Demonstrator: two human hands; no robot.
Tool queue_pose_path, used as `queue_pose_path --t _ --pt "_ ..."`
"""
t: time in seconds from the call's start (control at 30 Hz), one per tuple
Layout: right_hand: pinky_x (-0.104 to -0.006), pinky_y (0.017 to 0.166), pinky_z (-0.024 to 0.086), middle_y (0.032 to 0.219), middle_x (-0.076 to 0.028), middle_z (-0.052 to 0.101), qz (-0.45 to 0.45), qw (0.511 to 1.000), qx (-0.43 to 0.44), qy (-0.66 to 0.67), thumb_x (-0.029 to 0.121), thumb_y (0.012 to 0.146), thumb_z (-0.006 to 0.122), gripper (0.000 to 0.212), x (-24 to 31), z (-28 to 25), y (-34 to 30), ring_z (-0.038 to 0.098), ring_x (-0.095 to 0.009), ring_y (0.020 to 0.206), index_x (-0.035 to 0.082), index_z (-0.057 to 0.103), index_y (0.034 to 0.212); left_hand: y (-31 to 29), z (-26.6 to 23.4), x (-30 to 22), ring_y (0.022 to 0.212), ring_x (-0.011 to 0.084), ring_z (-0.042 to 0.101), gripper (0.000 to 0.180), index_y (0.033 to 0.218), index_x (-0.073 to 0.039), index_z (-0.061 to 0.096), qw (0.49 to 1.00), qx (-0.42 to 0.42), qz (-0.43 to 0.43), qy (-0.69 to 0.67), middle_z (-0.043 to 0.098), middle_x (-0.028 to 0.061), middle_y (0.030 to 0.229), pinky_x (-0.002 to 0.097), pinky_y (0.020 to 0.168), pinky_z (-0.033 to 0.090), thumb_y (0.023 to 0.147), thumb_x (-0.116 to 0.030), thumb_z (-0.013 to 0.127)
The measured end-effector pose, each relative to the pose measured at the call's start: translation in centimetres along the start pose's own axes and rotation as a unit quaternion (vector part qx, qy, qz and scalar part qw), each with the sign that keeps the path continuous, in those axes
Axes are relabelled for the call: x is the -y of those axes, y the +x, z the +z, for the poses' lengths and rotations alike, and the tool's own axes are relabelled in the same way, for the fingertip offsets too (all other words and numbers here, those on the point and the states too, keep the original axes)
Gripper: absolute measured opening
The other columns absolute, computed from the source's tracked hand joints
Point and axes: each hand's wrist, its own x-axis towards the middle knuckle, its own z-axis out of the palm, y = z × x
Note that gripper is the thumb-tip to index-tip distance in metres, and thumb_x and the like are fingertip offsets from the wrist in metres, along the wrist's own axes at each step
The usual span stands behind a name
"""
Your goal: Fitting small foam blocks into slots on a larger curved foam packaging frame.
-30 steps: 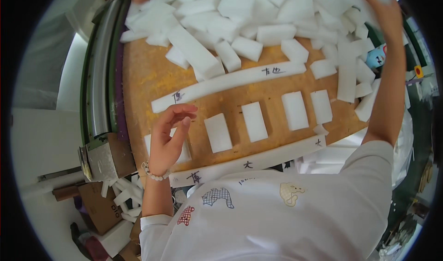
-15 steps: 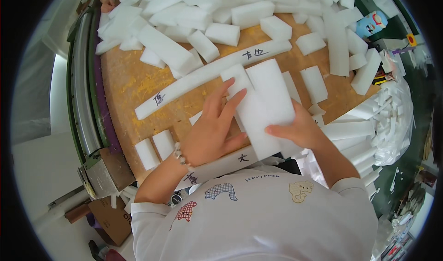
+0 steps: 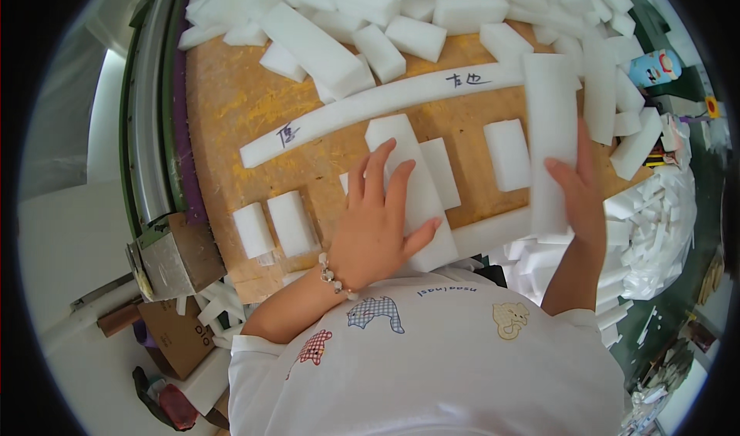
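My left hand [image 3: 374, 232] lies with fingers spread on a white foam block [image 3: 422, 205] near the front edge of the worktable. Gripped by its right side, a longer white foam block [image 3: 549, 120] is in my right hand [image 3: 582, 193], its far end over the end of a long marked foam strip [image 3: 370, 108]. Between my hands sit a small foam block [image 3: 506, 154] and a flat foam piece [image 3: 445, 172], partly hidden by the block under my left hand. Another foam strip [image 3: 493, 232] runs along the front edge, partly covered.
Two short foam blocks [image 3: 291, 222] stand at the table's left front. A heap of white foam blocks [image 3: 362, 0] fills the far side. A metal roller with a green frame [image 3: 154, 120] borders the left. At the right are a blue canister [image 3: 655, 67] and bagged foam offcuts [image 3: 655, 235].
My right hand has carried its foam block to the right, away from the one under my left hand. The small foam block between them now shows fully. The view has shifted slightly.
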Motion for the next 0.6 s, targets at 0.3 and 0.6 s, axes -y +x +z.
queue_pose_path --t 0.3,0.6 --pt "-0.035 0.092 0.043 0.112 -0.008 0.058 -0.128 0.897 -0.041 -0.422 0.011 0.082 0.067 0.059 -2.6 -2.1 1.2 0.053 -0.026 0.102 0.017 0.053 0.139 0.0 1.5 1.1 0.124 0.0418 0.039 0.067 0.139 0.002 0.041 0.998 -0.031 -0.026 -0.047 0.029 0.0244 0.149 0.0463 0.099 0.043 0.083 -0.024 0.067" --pt "-0.0355 0.091 0.044 0.12 -0.01 0.049 -0.092 0.855 -0.037 -0.509 0.016 0.087 0.061 0.053 -2.9 -0.4 2.7 0.05 -0.028 0.108 0.018 0.051 0.14 0.0 2.1 0.2 0.134 0.047 0.031 0.072 0.139 0.009 0.038 0.986 -0.028 -0.005 0.164 0.026 0.028 0.15 0.0491 0.107 0.036 0.082 -0.024 0.066"
